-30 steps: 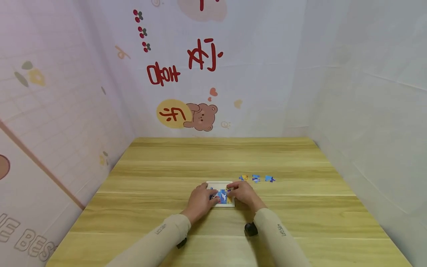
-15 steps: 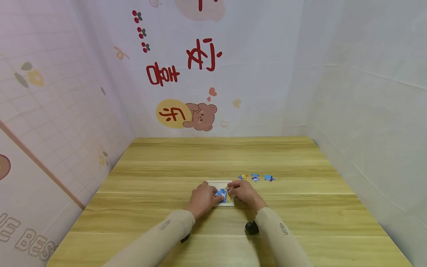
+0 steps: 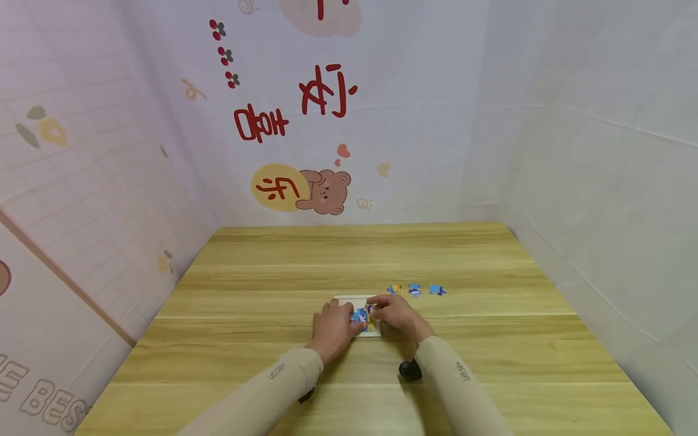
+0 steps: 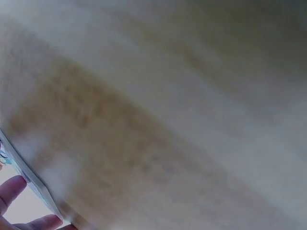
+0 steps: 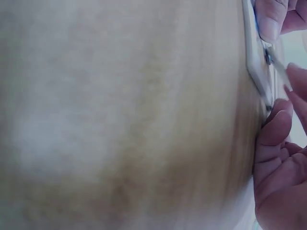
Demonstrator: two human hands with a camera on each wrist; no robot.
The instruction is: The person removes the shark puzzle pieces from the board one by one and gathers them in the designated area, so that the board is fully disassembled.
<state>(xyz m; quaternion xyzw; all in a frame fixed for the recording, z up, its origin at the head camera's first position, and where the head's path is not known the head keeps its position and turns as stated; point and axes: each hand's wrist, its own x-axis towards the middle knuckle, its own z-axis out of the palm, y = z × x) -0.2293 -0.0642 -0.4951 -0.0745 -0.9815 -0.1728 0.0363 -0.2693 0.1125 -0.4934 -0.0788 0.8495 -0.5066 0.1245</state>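
Note:
A small white puzzle tray (image 3: pixel 354 297) lies flat on the table between both hands. Joined blue and yellow puzzle pieces (image 3: pixel 360 317) fill part of it, toward the near side. My left hand (image 3: pixel 331 327) rests over the tray's left side, fingers spread along its edge and thumb lying on the joined pieces. With thumb and fingertips, my right hand (image 3: pixel 398 313) pinches a puzzle piece (image 5: pixel 279 68) at the tray's right side. In the right wrist view that piece is tilted, its lower edge right at the tray. The left hand hides the tray's left part.
Three loose puzzle pieces lie in a row beyond the tray to the right: a yellow and blue piece (image 3: pixel 395 289), a blue and white piece (image 3: pixel 415 290) and a blue piece (image 3: pixel 437 290). The wooden table (image 3: pixel 262 260) meets printed cloth walls (image 3: pixel 436 151) behind and at both sides.
The left hand has shifted right across the tray, its thumb now farther over the joined pieces. The right hand keeps pinching its piece at the tray's right side. The head view has shifted slightly.

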